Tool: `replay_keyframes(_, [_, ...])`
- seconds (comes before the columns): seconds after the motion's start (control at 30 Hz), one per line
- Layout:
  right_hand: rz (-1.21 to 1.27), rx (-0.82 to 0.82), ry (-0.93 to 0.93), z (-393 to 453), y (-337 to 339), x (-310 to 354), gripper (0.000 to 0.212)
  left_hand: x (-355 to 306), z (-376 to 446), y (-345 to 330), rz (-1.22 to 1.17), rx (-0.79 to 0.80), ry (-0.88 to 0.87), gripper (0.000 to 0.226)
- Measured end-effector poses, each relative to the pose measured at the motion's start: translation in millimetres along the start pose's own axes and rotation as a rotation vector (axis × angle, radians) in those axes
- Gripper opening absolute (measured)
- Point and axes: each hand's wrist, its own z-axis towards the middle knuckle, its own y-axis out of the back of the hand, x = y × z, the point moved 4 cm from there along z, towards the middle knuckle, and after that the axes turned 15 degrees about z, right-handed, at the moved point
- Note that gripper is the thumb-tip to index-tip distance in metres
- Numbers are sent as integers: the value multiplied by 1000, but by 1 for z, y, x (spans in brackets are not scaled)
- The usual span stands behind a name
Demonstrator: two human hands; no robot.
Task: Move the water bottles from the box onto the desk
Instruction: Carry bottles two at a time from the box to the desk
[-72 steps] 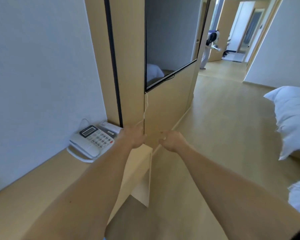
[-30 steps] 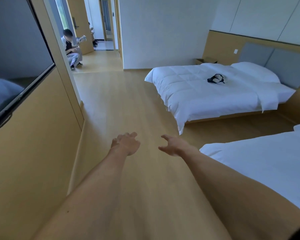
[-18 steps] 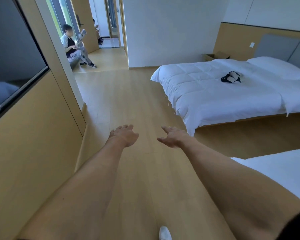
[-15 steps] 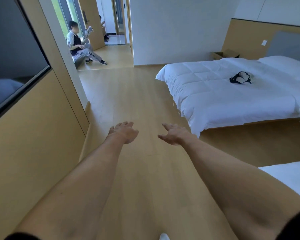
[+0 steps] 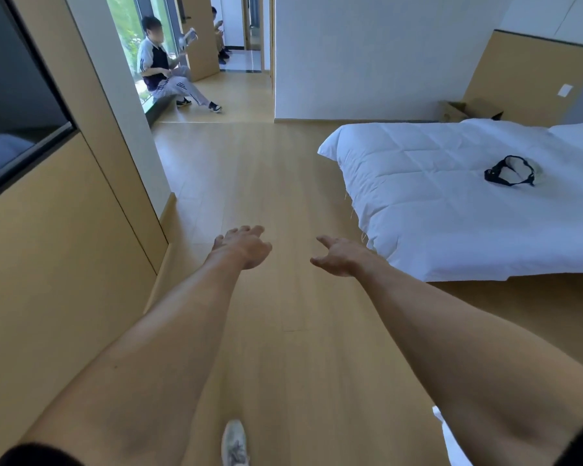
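Here, left hand (image 5: 246,247) and right hand (image 5: 340,258) outstretched over wooden floor (image 5: 283,169), each grip loosely spread, holding nothing

Pale wood floor (image 5: 249,183) ran ahead to a white wall (image 5: 367,55). A bed (image 5: 435,203) in white quilting sat right, tan panelling (image 5: 58,250) and a dark screen (image 5: 11,95) left. Daylight came through the far window (image 5: 125,31), where a person (image 5: 162,68) sat.
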Motion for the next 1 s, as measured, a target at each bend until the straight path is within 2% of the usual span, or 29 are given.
replay_keyframes(0.23, [-13,-6,-84,135,28,22,65,23,151,19,27,-1,-60,55])
replay_keyframes(0.6, [70,-21,-184,329,100,71,63,59,374,98,65,-22,-176,55])
replay_keyframes(1.0, [68,25,-123,559,162,75,65,64,582,135,88,14,-117,56])
